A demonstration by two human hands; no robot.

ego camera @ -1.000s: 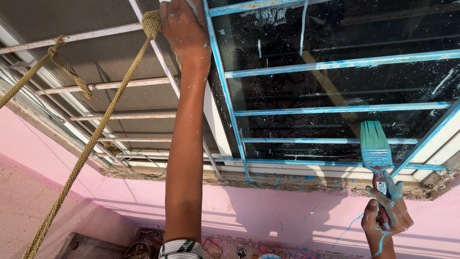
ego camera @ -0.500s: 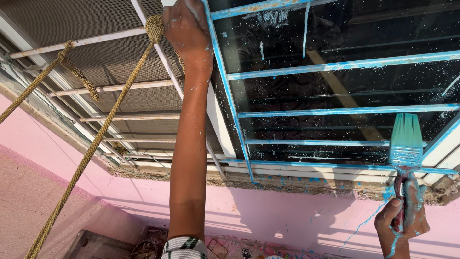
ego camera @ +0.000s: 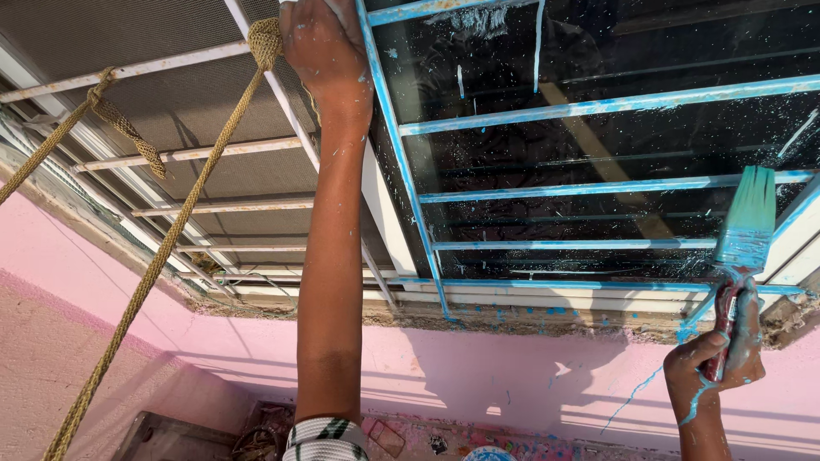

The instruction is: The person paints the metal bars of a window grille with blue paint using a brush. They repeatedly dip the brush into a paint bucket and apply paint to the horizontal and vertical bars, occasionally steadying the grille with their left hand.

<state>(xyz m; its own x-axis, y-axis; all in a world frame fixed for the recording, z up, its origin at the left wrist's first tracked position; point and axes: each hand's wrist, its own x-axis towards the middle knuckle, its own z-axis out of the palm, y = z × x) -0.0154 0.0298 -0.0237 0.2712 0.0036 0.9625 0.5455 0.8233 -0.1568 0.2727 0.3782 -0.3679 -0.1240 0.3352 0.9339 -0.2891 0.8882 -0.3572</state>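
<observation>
A paint-smeared right hand (ego camera: pixel 716 369) grips a paintbrush (ego camera: pixel 740 256) with blue-wet bristles, low right below the window sill. The left hand (ego camera: pixel 325 47) clasps a vertical bar of the half-painted blue window grille (ego camera: pixel 598 104), beside knotted ropes (ego camera: pixel 171 239).

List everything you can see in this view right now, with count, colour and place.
window grille bars: several, painted light blue, right half over dark glass
unpainted grille bars: several, whitish, left half over grey mesh
window glass: one pane, dark, flecked with blue paint, right
ropes: two, tan, knotted to the whitish bars at left and running down-left
wall: pink, below the window, with blue drips
sill edge: one, rough, crumbling, spotted blue
paintbrush: one, bristles blue-green with paint, reddish handle, lower right
left hand: gripping an upright grille bar at top centre, arm paint-flecked
right hand: wrapped around the paintbrush handle, smeared blue
</observation>
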